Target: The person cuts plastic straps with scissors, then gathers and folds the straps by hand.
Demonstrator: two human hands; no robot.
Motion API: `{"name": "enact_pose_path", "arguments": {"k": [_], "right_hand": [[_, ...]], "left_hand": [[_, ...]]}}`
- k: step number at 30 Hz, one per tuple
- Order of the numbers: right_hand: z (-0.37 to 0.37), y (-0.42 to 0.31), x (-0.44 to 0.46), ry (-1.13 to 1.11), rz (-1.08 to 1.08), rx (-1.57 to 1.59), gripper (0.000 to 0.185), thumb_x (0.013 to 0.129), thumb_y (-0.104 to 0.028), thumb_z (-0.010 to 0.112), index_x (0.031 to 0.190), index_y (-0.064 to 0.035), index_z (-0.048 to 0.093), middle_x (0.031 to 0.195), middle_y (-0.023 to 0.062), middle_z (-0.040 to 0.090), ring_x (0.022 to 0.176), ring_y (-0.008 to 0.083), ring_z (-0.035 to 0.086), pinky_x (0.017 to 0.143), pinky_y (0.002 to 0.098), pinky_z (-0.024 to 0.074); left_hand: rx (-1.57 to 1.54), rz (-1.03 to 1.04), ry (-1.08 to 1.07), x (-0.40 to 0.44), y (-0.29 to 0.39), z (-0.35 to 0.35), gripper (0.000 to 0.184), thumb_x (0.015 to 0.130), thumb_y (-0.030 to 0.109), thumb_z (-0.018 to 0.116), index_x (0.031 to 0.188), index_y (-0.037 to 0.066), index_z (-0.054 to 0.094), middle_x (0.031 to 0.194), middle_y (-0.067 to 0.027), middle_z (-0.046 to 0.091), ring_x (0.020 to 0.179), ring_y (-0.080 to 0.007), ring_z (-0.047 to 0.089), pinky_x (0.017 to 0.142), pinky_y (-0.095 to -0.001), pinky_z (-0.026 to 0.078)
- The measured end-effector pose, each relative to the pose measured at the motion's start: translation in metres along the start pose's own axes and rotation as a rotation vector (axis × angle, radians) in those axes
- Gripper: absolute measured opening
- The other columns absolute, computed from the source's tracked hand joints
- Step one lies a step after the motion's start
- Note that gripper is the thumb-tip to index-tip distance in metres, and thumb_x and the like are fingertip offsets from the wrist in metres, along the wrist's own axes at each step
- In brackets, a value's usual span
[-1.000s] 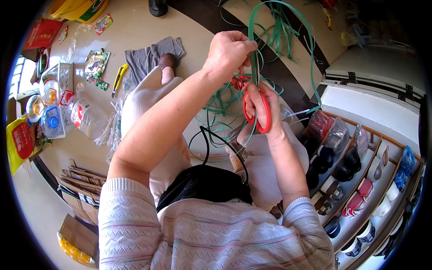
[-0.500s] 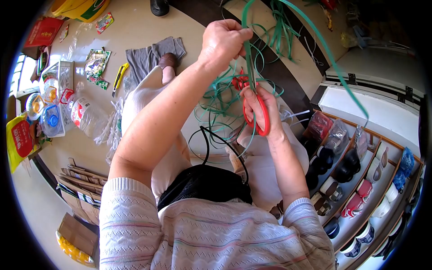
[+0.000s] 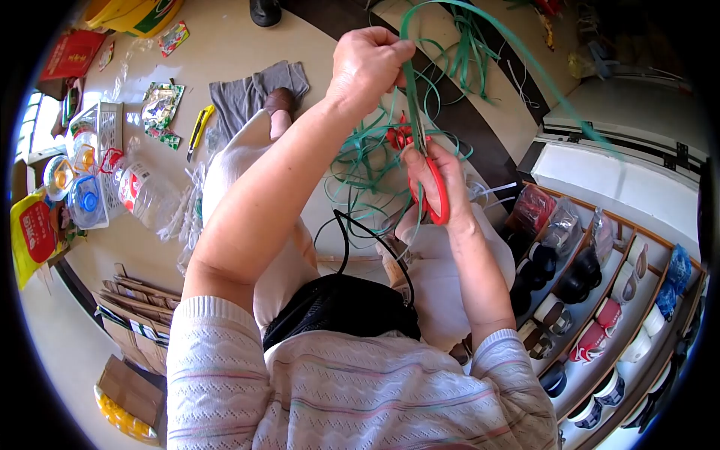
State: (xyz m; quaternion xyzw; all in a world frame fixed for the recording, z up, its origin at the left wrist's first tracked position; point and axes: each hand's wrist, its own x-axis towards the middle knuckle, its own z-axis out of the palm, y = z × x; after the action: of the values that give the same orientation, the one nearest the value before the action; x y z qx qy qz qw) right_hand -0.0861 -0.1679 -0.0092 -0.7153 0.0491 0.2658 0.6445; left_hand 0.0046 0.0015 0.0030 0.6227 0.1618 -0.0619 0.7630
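My left hand (image 3: 369,66) is closed in a pinch on a green plastic strap (image 3: 517,46), which arcs from the fingers over to the right. Below it, my right hand (image 3: 437,180) is closed on scissors with red handles (image 3: 437,196); their blades point up along the strap. Whether the blades are parted is hard to tell. Loops of thin green strip (image 3: 364,154) hang and lie tangled between and below the hands. Something red (image 3: 400,136) sits among the loops, just left of the scissors.
Shoes fill a wooden rack (image 3: 611,281) at the right. More green strap (image 3: 470,49) lies on the floor ahead. To the left are a yellow cutter (image 3: 199,129), a grey cloth (image 3: 259,88), a plastic bottle (image 3: 146,196), a white basket (image 3: 111,161) and folded cardboard (image 3: 135,315).
My left hand has moved up and slightly left, away from the scissors. The free end of the strap has swung out to the right. My right hand has stayed nearly in place.
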Motion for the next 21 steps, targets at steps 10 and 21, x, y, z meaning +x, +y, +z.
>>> {"name": "enact_pose_path", "arguments": {"k": [10,21], "right_hand": [[0.003,-0.002,0.000,0.025,0.003,0.014,0.033,0.083,-0.039,0.066,0.084,-0.0084,0.055,0.060,-0.0083,0.042,0.046,0.0008,0.035,0.040,0.0173,0.0269],[0.003,-0.005,-0.002,0.020,0.049,0.003,0.029,0.086,-0.035,0.063,0.086,-0.0068,0.055,0.057,-0.0079,0.042,0.043,0.0012,0.035,0.038,0.0177,0.0251]], "left_hand": [[0.000,-0.061,-0.013,-0.002,-0.004,0.003,0.018,0.081,0.015,0.065,0.075,0.000,0.058,0.054,-0.0049,0.053,0.043,-0.0106,0.049,0.039,-0.0244,0.037],[-0.010,-0.019,0.040,0.001,-0.001,0.003,0.016,0.080,0.013,0.067,0.077,-0.001,0.059,0.054,-0.0032,0.053,0.042,-0.0093,0.048,0.037,-0.0219,0.034]]}}
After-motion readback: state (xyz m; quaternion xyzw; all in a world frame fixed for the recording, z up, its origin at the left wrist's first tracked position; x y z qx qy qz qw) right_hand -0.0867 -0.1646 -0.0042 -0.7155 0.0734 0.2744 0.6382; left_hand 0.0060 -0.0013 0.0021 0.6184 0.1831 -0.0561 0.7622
